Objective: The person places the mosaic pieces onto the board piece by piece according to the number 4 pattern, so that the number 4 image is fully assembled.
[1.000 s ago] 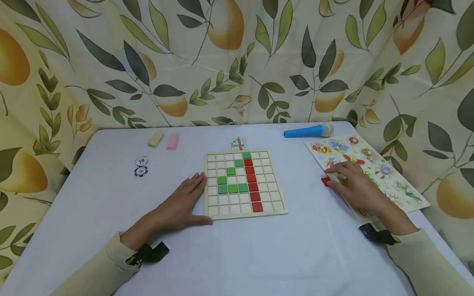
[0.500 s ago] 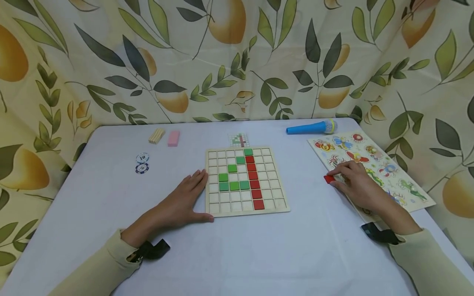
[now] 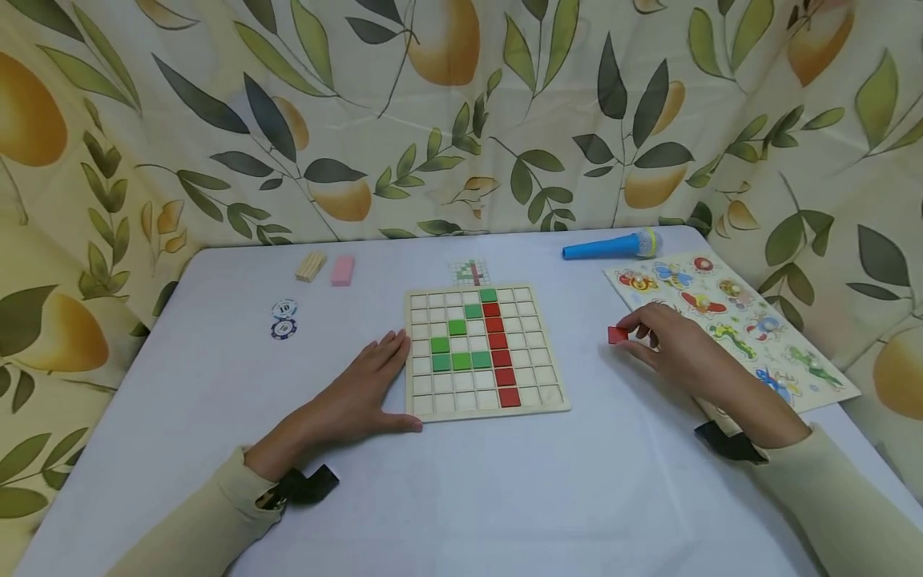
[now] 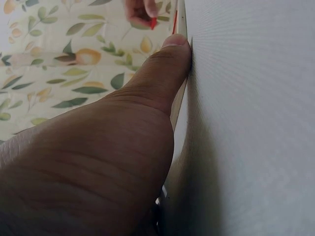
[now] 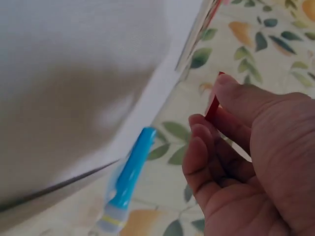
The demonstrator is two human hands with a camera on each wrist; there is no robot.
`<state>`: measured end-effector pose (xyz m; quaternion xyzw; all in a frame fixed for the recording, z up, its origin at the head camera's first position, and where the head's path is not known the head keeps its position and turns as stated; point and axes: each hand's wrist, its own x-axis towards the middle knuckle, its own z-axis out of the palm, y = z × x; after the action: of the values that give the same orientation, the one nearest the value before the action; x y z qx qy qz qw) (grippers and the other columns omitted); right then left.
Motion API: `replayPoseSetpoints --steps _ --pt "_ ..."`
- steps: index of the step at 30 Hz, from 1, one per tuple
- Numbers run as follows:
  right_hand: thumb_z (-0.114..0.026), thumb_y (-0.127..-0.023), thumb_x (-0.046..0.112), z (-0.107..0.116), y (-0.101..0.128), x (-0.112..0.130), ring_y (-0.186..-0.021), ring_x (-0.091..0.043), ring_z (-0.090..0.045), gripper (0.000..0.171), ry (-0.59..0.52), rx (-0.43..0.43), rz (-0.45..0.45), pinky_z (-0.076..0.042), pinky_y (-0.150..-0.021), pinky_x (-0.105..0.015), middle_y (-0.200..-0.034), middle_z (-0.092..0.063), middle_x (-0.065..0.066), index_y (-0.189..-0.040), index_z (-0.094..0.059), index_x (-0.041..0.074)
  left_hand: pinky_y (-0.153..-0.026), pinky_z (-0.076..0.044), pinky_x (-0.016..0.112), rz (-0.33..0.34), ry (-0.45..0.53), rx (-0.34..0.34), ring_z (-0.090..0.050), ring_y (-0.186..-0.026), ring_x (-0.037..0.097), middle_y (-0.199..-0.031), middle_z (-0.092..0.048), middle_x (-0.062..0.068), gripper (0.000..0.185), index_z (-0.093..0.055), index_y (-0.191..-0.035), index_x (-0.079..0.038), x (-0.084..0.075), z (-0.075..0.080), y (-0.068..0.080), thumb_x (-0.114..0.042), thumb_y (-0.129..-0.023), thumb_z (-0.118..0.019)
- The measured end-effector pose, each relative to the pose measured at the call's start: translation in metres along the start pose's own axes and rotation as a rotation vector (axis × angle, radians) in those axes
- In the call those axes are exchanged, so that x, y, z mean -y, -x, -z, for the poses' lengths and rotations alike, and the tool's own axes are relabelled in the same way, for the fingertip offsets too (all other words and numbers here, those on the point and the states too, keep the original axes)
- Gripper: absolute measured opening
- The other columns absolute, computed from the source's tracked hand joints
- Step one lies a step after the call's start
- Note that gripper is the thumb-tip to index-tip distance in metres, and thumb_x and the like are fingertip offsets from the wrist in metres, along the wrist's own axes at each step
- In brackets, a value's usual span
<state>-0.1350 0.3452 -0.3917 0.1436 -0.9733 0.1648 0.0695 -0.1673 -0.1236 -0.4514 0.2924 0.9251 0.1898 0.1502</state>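
Observation:
A small red square tile (image 3: pixel 616 335) is pinched between the thumb and fingers of my right hand (image 3: pixel 674 349), left of the picture board. In the right wrist view the red tile (image 5: pixel 213 105) shows edge-on under the thumb. My left hand (image 3: pixel 353 393) lies with straight fingers along the left edge of the wooden grid board (image 3: pixel 461 407), its thumb at the near corner. On the grid, a column of red tiles (image 3: pixel 497 340) runs down right of the middle, and several green tiles (image 3: pixel 461 362) form a hooked line beside it. The left wrist view shows the left thumb (image 4: pixel 157 71) against the board's edge.
Behind the board lies a small patterned grid card (image 3: pixel 469 272). A blue toy microphone (image 3: pixel 606 246) and a picture board with insects (image 3: pixel 779 361) are at the right. At the left sit two chips (image 3: pixel 284 319), a pink block (image 3: pixel 342 271) and some wooden sticks (image 3: pixel 311 266).
My right hand has picked up the red tile from beside the picture board's edge and moved it left, toward the grid board. The left hand has stayed at the board's edge.

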Motion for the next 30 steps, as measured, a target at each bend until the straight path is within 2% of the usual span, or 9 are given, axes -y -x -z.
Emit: replayPoseSetpoints --steps 4,6,11,20,23,30 --pt "-0.084 -0.092 0.009 0.000 -0.011 0.023 -0.094 -0.018 -0.063 0.021 -0.001 0.055 0.071 -0.060 -0.077 -0.038 -0.105 -0.072 -0.003 -0.110 -0.073 0.011 -0.141 -0.010 0.049 0.004 -0.009 0.004 0.000 -0.171 0.025 -0.183 0.001 0.003 0.133 -0.005 -0.172 -0.012 0.000 0.001 -0.001 -0.074 -0.082 -0.079" --pt "-0.083 -0.092 0.010 0.000 -0.018 0.035 -0.097 -0.018 -0.065 0.021 -0.004 0.095 0.099 -0.062 -0.080 -0.041 -0.107 -0.072 -0.003 -0.111 -0.073 0.012 -0.141 -0.010 0.050 0.004 -0.014 0.002 0.000 -0.171 0.026 -0.183 0.000 0.004 0.133 -0.005 -0.172 -0.011 0.000 0.001 -0.001 -0.075 -0.081 -0.079" --pt "-0.083 -0.093 0.012 -0.006 -0.037 0.058 -0.102 -0.017 -0.065 0.022 -0.030 0.201 0.143 -0.065 -0.083 -0.035 -0.111 -0.071 -0.001 -0.113 -0.074 0.014 -0.141 -0.010 0.050 0.003 -0.017 -0.001 0.000 -0.171 0.026 -0.183 -0.001 0.004 0.133 -0.006 -0.172 -0.011 0.000 0.002 -0.001 -0.075 -0.081 -0.079" --pt "-0.083 -0.095 0.019 -0.037 -0.060 0.079 -0.101 -0.012 -0.061 0.015 -0.078 0.343 0.279 -0.063 -0.090 -0.033 -0.109 -0.069 0.005 -0.108 -0.075 0.020 -0.141 -0.009 0.048 -0.024 0.020 0.011 0.001 -0.171 0.024 -0.183 0.001 0.003 0.132 -0.005 -0.172 -0.011 0.002 -0.004 -0.001 -0.076 -0.083 -0.076" --pt "-0.082 -0.095 0.019 -0.043 -0.062 0.082 -0.098 -0.010 -0.058 0.011 -0.049 0.352 0.328 -0.062 -0.085 -0.030 -0.105 -0.067 0.005 -0.103 -0.074 0.020 -0.141 -0.008 0.047 -0.027 0.019 0.013 0.002 -0.171 0.023 -0.183 0.001 0.002 0.132 -0.004 -0.172 -0.011 0.002 -0.004 -0.002 -0.076 -0.083 -0.076" --pt "-0.083 -0.094 0.017 -0.048 -0.067 0.084 -0.091 -0.009 -0.055 0.009 -0.020 0.300 0.411 -0.060 -0.080 -0.027 -0.098 -0.064 0.004 -0.097 -0.075 0.019 -0.141 -0.010 0.049 -0.012 0.003 0.004 0.001 -0.171 0.025 -0.183 0.000 0.004 0.131 -0.005 -0.172 -0.011 0.002 -0.001 -0.001 -0.074 -0.083 -0.078"
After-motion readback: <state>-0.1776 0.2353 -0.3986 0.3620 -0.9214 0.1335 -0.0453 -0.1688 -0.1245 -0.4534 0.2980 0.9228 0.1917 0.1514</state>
